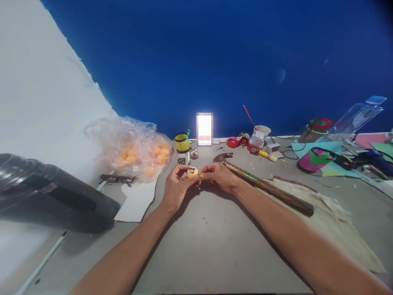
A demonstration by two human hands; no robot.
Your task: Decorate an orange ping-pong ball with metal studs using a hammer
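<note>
Near the middle of the table, my left hand grips a small orange ball between thumb and fingers. Shiny silver and dark pieces cover the ball's upper side. My right hand is closed in a pinch at the ball's right side; whatever its fingertips hold is too small to make out. Just beyond the left hand lie a small dark tray of bits and a silver-covered ball. A claw hammer with a wooden handle rests beside my right forearm.
A clear plastic bag of orange balls, glasses, white paper and a large dark cylinder are left. A bright screen stands behind. Right are a cloth, a yellow tube, a white cup and a tilted plastic bottle.
</note>
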